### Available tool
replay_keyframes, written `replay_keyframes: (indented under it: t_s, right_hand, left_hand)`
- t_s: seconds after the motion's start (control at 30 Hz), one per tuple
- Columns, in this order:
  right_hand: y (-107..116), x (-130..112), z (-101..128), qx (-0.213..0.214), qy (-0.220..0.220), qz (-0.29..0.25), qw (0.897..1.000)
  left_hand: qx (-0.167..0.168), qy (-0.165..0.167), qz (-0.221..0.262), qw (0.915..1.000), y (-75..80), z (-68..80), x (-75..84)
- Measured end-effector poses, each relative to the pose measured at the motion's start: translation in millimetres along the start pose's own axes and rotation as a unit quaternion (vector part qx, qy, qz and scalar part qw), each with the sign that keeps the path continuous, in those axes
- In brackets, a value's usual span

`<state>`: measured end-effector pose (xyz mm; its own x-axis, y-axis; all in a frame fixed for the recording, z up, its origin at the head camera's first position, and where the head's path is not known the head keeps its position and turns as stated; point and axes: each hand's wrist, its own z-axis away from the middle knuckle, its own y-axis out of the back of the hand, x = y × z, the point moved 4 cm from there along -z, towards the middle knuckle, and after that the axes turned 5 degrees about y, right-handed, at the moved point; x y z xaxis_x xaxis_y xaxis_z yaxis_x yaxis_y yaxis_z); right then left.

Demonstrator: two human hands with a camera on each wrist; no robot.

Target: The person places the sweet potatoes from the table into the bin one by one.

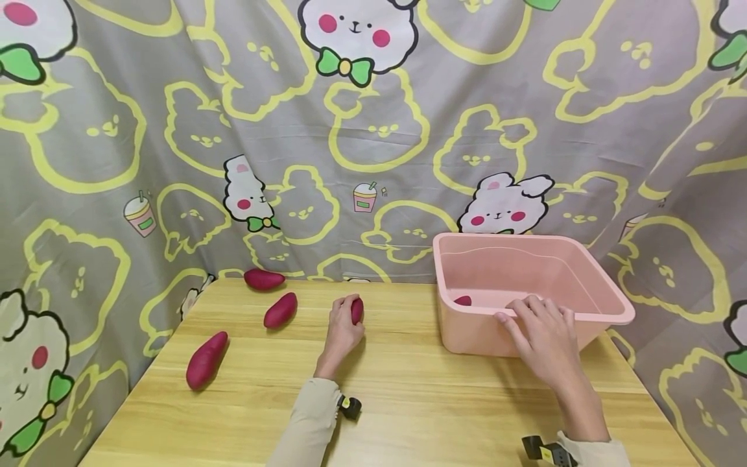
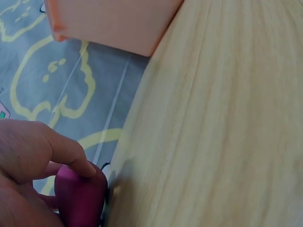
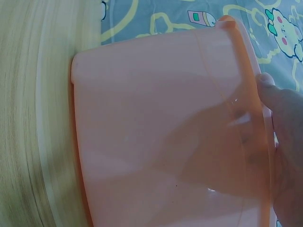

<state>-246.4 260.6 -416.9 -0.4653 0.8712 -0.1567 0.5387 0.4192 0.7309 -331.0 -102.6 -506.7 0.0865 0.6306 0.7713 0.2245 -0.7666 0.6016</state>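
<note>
My left hand [image 1: 344, 327] curls round a purple sweet potato [image 1: 356, 311] at the middle of the wooden table [image 1: 408, 402]; the left wrist view shows fingers [image 2: 71, 156] wrapped over that sweet potato [image 2: 80, 198]. My right hand [image 1: 539, 331] rests on the near rim of a pink plastic tub [image 1: 583, 279], fingers hooked over the edge. In the right wrist view the tub's wall [image 3: 161, 137] fills the frame with a fingertip [image 3: 267, 87] on its rim. One purple sweet potato [image 1: 463, 300] lies inside the tub.
Three more purple sweet potatoes lie on the table's left part: one near the back edge [image 1: 264, 279], one in front of it [image 1: 281, 310], one at the left [image 1: 206, 360]. A grey cartoon-rabbit cloth [image 1: 373, 130] hangs behind and around the table.
</note>
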Motion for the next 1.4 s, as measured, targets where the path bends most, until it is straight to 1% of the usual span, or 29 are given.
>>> replay_keyframes:
  t_s: [0.17, 0.27, 0.63, 0.87, 1.07, 1.2, 1.4]
  right_hand:
    - [0, 0, 0, 0.003, 0.002, 0.001, 1.0]
    - [0, -1, 0, 0.004, 0.003, 0.002, 1.0]
    - [0, -1, 0, 0.004, 0.0, 0.0, 1.0]
    - [0, -1, 0, 0.005, 0.0, -0.004, 1.0]
    - [0, -1, 1, 0.007, 0.002, -0.002, 1.0]
    - [0, 0, 1, 0.008, 0.003, -0.001, 1.0]
    - [0, 0, 1, 0.007, 0.002, 0.001, 1.0]
  left_hand:
    - [0.0, 0.014, -0.029, 0.9995, -0.5, -0.5, -0.5]
    - [0.0, 0.018, -0.037, 0.9992, -0.7, -0.7, -1.1]
    - [-0.002, 0.016, -0.011, 0.9998, -0.4, -0.3, -3.9]
    - [0.004, 0.01, 0.001, 0.9999, 1.4, -1.8, -4.6]
    - [-0.005, 0.019, 0.028, 0.9994, 2.3, -2.6, -5.7]
    - [-0.012, 0.009, 0.051, 0.9986, 4.5, -4.0, -4.3]
    - [-0.022, 0.008, 0.075, 0.9969, 10.6, -5.1, 0.5]
